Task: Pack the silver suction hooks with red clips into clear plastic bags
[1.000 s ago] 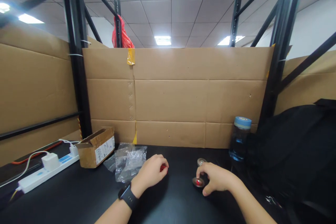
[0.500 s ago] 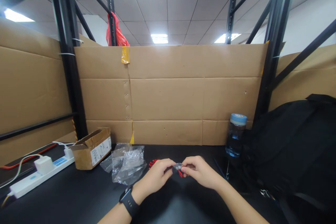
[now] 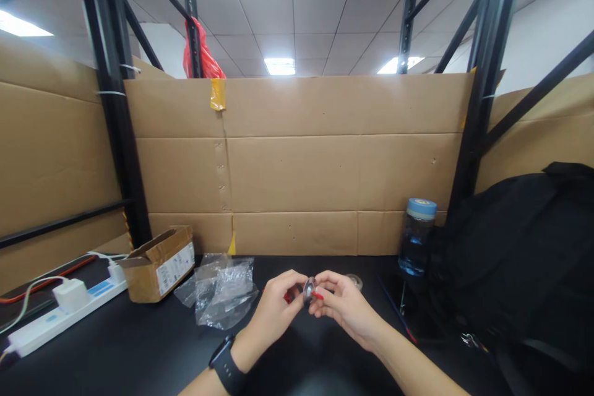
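Observation:
Over the black table, my left hand [image 3: 277, 302] grips a small round disc [image 3: 309, 291], shiny and greyish-clear, between thumb and fingers. Its exact kind is too small to make out. Against the disc's right side, my right hand [image 3: 342, 304] pinches a small red strip [image 3: 317, 296], perhaps the end of a cord. Behind my left fingers lies a red bundle [image 3: 288, 297], mostly hidden. A clear ring-shaped item [image 3: 355, 281] shows partly behind my right hand.
Crumpled clear plastic bags [image 3: 224, 291] lie left of my hands, beside an opened cardboard box [image 3: 160, 266] and a white power strip [image 3: 69, 322]. At right stand a blue-lidded bottle [image 3: 417, 238] and a black backpack [image 3: 524, 260]. Cardboard panels [image 3: 292, 173] wall the back.
The round disc has turned more upright between my hands. My right hand has shifted slightly left, uncovering the clear ring behind it. The view has moved a little.

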{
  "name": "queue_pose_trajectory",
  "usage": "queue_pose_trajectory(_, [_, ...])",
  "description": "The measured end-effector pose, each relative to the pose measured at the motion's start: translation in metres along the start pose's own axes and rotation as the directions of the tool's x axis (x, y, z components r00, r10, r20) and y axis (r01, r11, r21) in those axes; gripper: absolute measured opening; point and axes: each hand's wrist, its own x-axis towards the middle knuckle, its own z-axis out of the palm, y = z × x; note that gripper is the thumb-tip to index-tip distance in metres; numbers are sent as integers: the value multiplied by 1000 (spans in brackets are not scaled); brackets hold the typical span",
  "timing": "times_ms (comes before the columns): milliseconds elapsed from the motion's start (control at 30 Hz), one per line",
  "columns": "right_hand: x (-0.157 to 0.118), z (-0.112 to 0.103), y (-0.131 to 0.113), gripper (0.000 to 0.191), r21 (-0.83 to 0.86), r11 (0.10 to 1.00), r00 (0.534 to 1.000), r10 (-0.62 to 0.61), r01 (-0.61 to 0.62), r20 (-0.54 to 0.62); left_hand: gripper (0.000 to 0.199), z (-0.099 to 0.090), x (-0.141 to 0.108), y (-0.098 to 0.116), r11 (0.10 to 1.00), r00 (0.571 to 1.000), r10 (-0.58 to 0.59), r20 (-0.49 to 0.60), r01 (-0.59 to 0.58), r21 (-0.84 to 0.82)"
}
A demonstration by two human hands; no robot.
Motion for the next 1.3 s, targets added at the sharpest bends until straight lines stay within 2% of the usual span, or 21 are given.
queue_pose_trajectory(100, [-3,9,-2,36,73,997,1000,-3,3,1,13,-2,-1,7,998,999,46,10,-47,49])
queue_pose_trajectory(167, [-4,13,0,43,42,998,999,-37,39,-40,12,-3,-2,8,996,999,42,11,-42,79])
queue_pose_trajectory(233, [-6,16,4,50,-45,996,996,-76,74,-50,11,-3,-3,7,994,999,33,17,-35,107])
queue_pose_trajectory(300, [-7,17,10,61,-158,983,996,-93,91,-7,10,-4,-3,4,992,999,25,28,-28,122])
queue_pose_trajectory(400, [-10,16,15,67,-354,925,990,-135,138,35,11,-5,-3,0,988,999,10,46,-18,156])
queue_pose_trajectory(467, [-10,14,14,62,-477,861,983,-181,174,31,12,-6,-3,-1,981,998,4,66,-17,195])
queue_pose_trajectory(567, [-8,9,9,56,-577,797,981,-188,181,49,15,-5,-3,-1,972,993,-5,118,-23,235])
queue_pose_trajectory(767, [-5,1,3,49,-657,741,989,-139,136,49,23,0,-6,-6,958,981,-13,193,-44,285])
queue_pose_trajectory(933, [-1,-6,5,50,-690,708,985,-167,149,42,30,-4,-2,-10,956,978,-19,206,-42,289])
queue_pose_trajectory(1067, [-1,-6,2,43,-728,661,979,-195,182,68,36,-8,2,-8,971,973,-26,229,-30,237])
queue_pose_trajectory(1167, [-4,-2,-3,36,-710,673,976,-195,205,97,36,-9,3,-6,975,967,-21,254,-37,220])
queue_pose_trajectory(1300, [-5,-3,-9,35,-663,722,978,-194,198,81,34,-14,4,-8,955,968,-32,250,-44,294])
